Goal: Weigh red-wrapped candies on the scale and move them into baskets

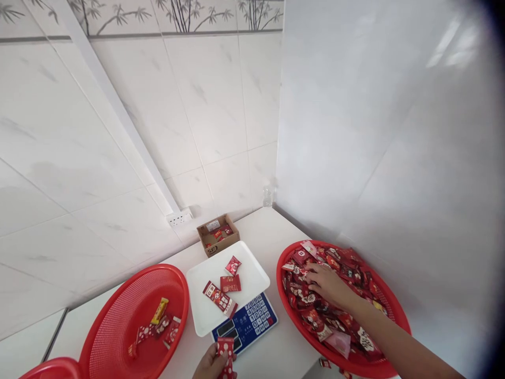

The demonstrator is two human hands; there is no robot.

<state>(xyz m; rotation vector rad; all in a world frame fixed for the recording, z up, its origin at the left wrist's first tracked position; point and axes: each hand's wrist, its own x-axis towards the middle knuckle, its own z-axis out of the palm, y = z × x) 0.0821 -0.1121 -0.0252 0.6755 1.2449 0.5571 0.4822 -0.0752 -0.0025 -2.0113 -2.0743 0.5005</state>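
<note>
From the head camera, hands well apart: with the left hand (213, 364), clamping a red dotted packet (225, 357) upright between thumb and fingers, just in front of the scale (245, 327) with its blue keypad; with the right hand (326, 285), reaching palm down into the heaped red basket (280, 276), fingers on the red packets (311, 318) there, no telling whether clamped on one or merely resting. Directly beyond the left hand, on the white tray (246, 257) of the scale, a long red packet (220, 299), a square red packet (231, 283) and a small red packet (233, 265), lying apart or nearly so. To the left of the left hand, a second red basket (108, 302), sparsely filled with a yellow packet (159, 311) and several red ones; farther left, at the lower edge, part of a third red basket (55, 365). Beyond the tray, farther from both hands, a small cardboard box (223, 244) holding more red pieces. Between the hands, bare white bench (276, 231); at its far corner, beyond both hands, a clear bottle (267, 196).
</note>
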